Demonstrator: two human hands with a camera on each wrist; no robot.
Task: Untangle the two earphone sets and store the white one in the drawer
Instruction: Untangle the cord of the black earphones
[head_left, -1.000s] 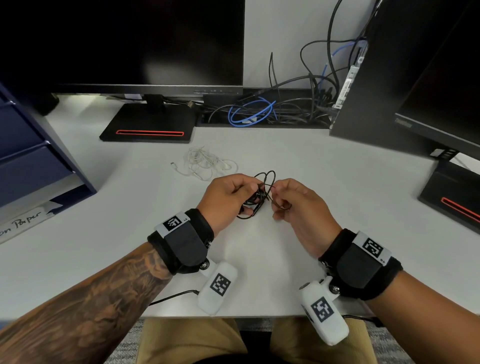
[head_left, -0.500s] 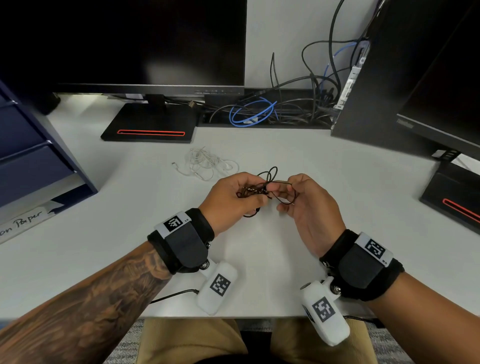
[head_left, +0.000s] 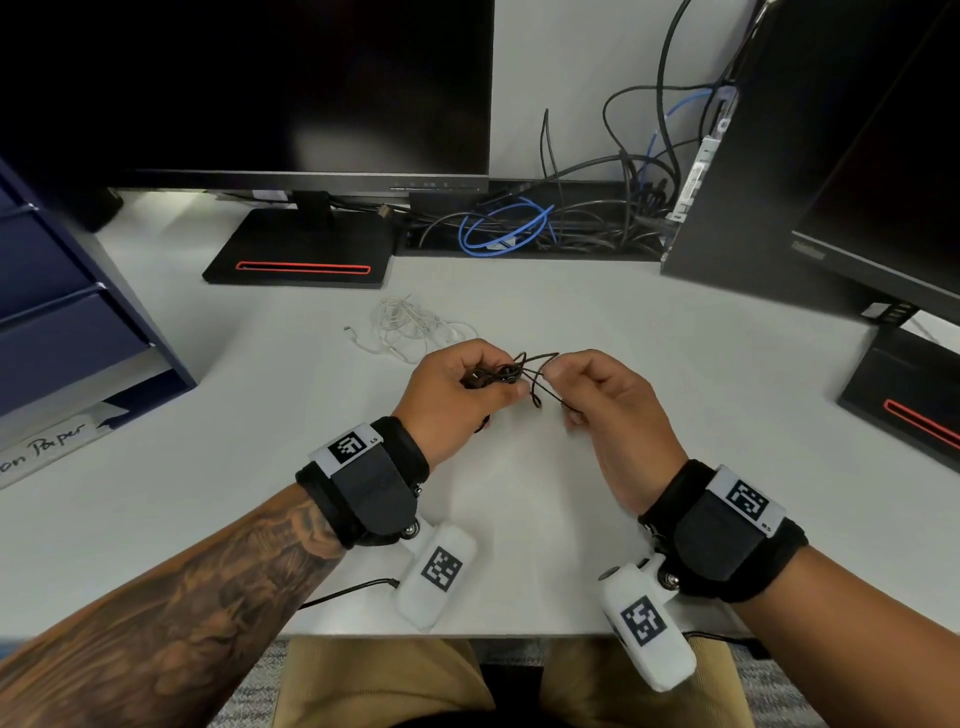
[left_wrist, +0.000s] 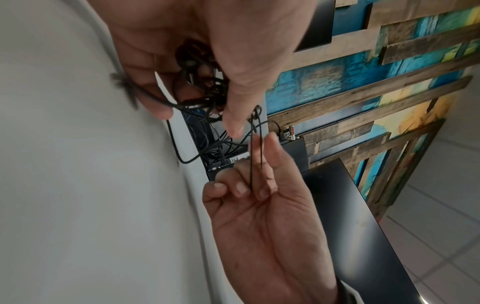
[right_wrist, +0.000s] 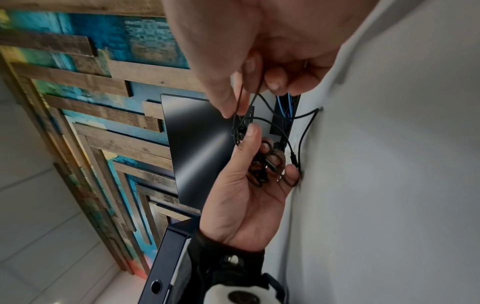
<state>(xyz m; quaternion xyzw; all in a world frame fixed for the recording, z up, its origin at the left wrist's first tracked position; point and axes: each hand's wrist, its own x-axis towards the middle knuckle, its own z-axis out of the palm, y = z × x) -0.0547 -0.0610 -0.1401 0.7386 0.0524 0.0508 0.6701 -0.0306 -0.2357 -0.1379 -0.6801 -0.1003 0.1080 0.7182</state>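
Observation:
The black earphone set (head_left: 511, 373) is a tangled bundle held just above the white desk (head_left: 701, 374). My left hand (head_left: 457, 387) grips the bundle (left_wrist: 200, 86) with fingers curled around it. My right hand (head_left: 597, 389) pinches two strands (left_wrist: 255, 148) of black cord pulled from the bundle (right_wrist: 259, 164) between thumb and fingers. The white earphone set (head_left: 410, 330) lies in a loose heap on the desk just beyond my left hand, apart from the black one. The blue drawer unit (head_left: 62, 312) stands at the far left with its drawers shut.
A monitor base (head_left: 301, 254) sits behind the white earphones. A mess of black and blue cables (head_left: 519, 228) lies at the back. A dark computer case (head_left: 753, 208) and a second monitor base (head_left: 904, 400) stand on the right.
My right hand has drawn a loop of black cord out to the right and downward, away from the bundle in my left hand. The white set has not moved.

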